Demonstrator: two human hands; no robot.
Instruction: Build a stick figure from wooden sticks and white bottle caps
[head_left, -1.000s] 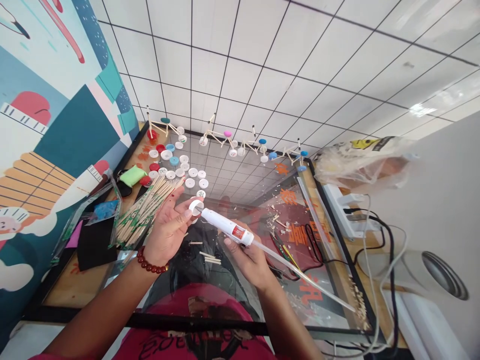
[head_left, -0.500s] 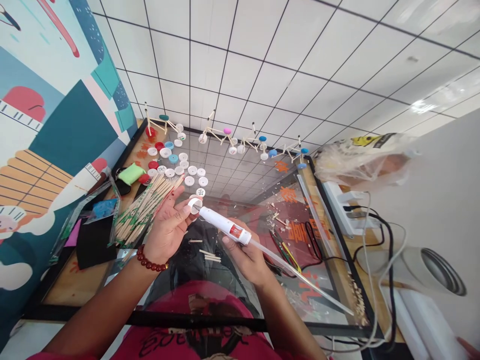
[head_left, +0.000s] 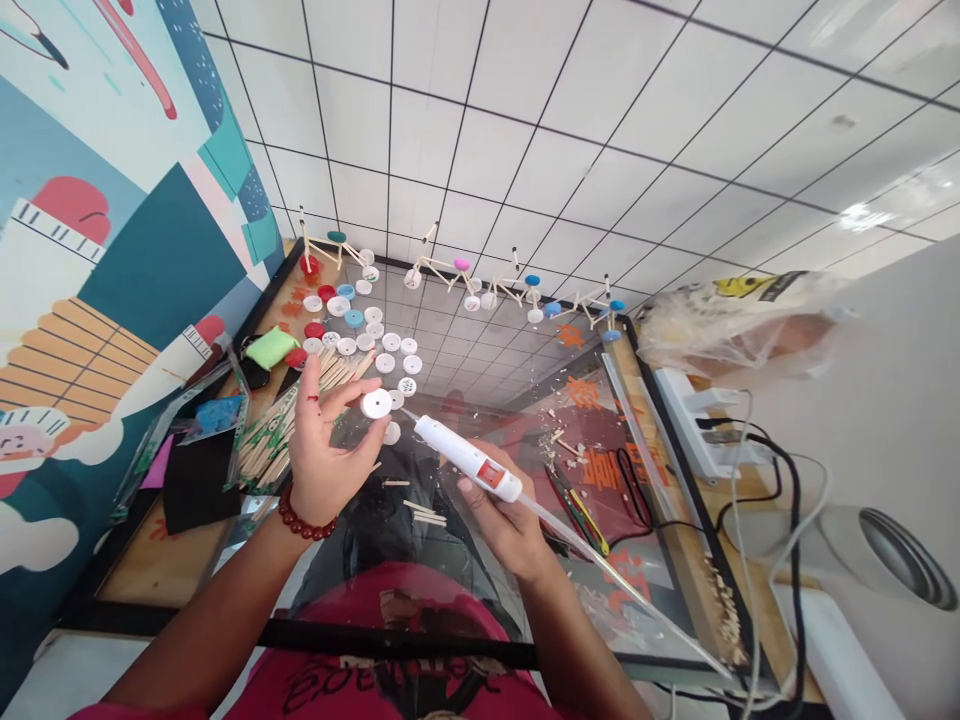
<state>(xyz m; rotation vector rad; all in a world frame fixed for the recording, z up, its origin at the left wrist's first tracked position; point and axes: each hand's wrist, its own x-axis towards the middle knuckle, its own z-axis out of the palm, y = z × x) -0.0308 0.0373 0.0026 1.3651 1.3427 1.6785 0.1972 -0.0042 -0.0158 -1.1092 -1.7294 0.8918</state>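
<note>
My left hand (head_left: 324, 450) pinches a white bottle cap (head_left: 376, 403) between thumb and fingertips, its flat face turned toward me. My right hand (head_left: 504, 520) grips a white glue gun (head_left: 466, 459) with a clear glue stick (head_left: 600, 560) trailing back to the right. The gun's tip points at the cap, a short gap apart. Both hands hover over a glass-topped table (head_left: 420, 600).
Loose white, blue and red caps (head_left: 360, 335) lie beyond the hands. A bundle of wooden sticks (head_left: 292, 415) sits left. Several stick-and-cap models (head_left: 457, 275) line the far edge. A power strip (head_left: 686, 425), cables and a plastic bag (head_left: 739, 315) are at right.
The left hand lifted and turned the cap so its flat face shows, away from the gun's tip. The glue gun stayed nearly in place.
</note>
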